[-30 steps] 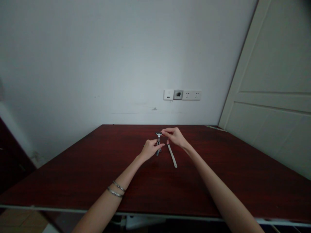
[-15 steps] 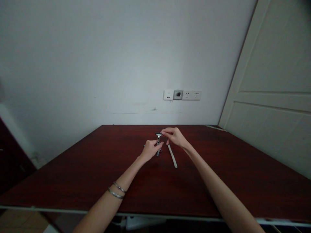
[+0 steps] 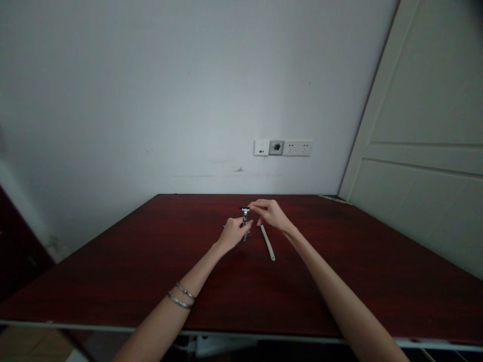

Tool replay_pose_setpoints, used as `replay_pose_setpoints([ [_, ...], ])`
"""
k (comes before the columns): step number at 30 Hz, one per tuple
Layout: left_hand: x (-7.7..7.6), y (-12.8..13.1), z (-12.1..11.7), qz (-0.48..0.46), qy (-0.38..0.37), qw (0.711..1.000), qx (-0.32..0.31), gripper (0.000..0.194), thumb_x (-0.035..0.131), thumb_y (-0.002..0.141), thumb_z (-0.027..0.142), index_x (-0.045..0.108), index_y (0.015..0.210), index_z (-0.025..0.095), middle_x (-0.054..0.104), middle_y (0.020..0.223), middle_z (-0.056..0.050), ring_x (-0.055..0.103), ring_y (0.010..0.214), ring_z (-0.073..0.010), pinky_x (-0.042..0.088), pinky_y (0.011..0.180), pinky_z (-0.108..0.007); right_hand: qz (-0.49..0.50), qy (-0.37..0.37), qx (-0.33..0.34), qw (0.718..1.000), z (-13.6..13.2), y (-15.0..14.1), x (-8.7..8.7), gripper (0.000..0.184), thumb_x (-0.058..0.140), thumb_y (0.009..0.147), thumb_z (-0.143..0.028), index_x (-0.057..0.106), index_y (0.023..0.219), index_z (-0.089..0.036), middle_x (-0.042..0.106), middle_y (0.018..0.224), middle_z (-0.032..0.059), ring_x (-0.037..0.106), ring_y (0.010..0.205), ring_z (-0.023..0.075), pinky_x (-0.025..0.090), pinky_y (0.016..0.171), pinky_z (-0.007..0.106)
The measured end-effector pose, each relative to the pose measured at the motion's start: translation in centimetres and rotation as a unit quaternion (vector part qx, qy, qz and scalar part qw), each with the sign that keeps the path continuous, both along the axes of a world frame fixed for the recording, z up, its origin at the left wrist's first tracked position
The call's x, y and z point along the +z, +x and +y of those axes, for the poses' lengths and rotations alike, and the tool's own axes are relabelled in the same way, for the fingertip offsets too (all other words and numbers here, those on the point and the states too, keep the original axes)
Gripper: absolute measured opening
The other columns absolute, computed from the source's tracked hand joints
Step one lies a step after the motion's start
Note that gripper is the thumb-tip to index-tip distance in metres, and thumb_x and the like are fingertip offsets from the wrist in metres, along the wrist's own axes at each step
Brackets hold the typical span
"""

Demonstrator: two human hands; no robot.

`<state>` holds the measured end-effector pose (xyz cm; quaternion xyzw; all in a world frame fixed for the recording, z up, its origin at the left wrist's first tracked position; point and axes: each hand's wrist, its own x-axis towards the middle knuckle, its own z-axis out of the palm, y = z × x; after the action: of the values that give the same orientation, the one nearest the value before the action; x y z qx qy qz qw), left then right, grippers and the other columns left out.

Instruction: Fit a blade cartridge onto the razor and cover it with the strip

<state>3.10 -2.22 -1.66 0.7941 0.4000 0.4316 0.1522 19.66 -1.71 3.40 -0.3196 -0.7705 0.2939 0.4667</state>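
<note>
T-shaped tool (image 3: 245,214): held upright between the two hands, over the middle of the table, nearer its far edge than its near edge; dark crosspiece on top, metallic shaft below.
Wall (image 3: 151,85): pale, with faint marks, rising behind the table's far edge.
Table (image 3: 113,281): dark red top; a thin pale strip (image 3: 334,199) lies by its far right corner.
Door (image 3: 422,125): pale and panelled, beside the table's right edge.
Left hand (image 3: 232,234): thumb and fingers closed around the shaft, below the crosspiece; the shaft's lower end shows beneath the grip.
Right hand (image 3: 272,212): thumb and forefinger pinched together on the right end of the crosspiece, above and to the right of the left hand's grip.
Socket row (image 3: 298,148): on the wall, above the table's far edge, right of the middle.
White bar (image 3: 267,243): flat on the table, just right of the shaft, slanting from beneath the right hand toward the near edge; a small hole at its near end.
Bracelets (image 3: 179,300): two, silvery, on the left forearm.
</note>
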Motion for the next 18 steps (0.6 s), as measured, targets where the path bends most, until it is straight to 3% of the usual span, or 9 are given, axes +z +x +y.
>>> replay_pose_setpoints([
  [8, 0.0, -0.2, 0.8, -0.026, -0.047, 0.997, -0.046, 0.037, 0.048, 0.082, 0.045, 0.061, 0.068, 0.013, 0.065, 0.062, -0.004, 0.060, 0.057, -0.0145, 0.042, 0.055, -0.022, -0.005, -0.033, -0.086, 0.996, 0.3, 1.5, 0.3, 0.042, 0.059, 0.075, -0.044, 0.066, 0.105, -0.015, 0.067, 0.094, 0.0092, 0.056, 0.043, 0.0090, 0.047, 0.035, 0.020],
  [11, 0.2, -0.7, 1.5, -0.056, -0.085, 0.994, -0.034, 0.039, 0.045, 0.083, 0.044, 0.062, 0.073, 0.012, 0.067, 0.065, -0.006, 0.062, 0.060, -0.0160, 0.045, 0.058, -0.024, -0.018, -0.031, -0.124, 0.992, 0.4, 2.1, 0.4, 0.040, 0.055, 0.077, -0.045, 0.068, 0.093, -0.011, 0.067, 0.081, 0.0077, 0.057, 0.049, 0.0115, 0.046, 0.036, 0.020],
  [14, 0.8, -1.5, 2.4, -0.080, -0.118, 0.989, -0.021, 0.041, 0.044, 0.084, 0.044, 0.064, 0.075, 0.010, 0.070, 0.074, -0.010, 0.063, 0.066, -0.0175, 0.045, 0.063, -0.026, -0.099, -0.033, -0.112, 0.988, 0.4, 2.0, -0.2, 0.038, 0.052, 0.079, -0.044, 0.069, 0.079, -0.010, 0.063, 0.065, 0.0048, 0.054, 0.050, 0.0116, 0.043, 0.038, 0.019],
  [18, 1.9, -2.1, 2.8, -0.128, -0.180, 0.975, -0.034, 0.039, 0.049, 0.080, 0.045, 0.066, 0.079, 0.009, 0.071, 0.080, -0.013, 0.063, 0.074, -0.0200, 0.044, 0.066, -0.028, -0.215, 0.029, -0.094, 0.972, -0.3, 0.8, -1.4, 0.035, 0.050, 0.081, -0.040, 0.069, 0.072, -0.012, 0.061, 0.059, 0.0028, 0.052, 0.054, 0.0112, 0.038, 0.049, 0.020],
])
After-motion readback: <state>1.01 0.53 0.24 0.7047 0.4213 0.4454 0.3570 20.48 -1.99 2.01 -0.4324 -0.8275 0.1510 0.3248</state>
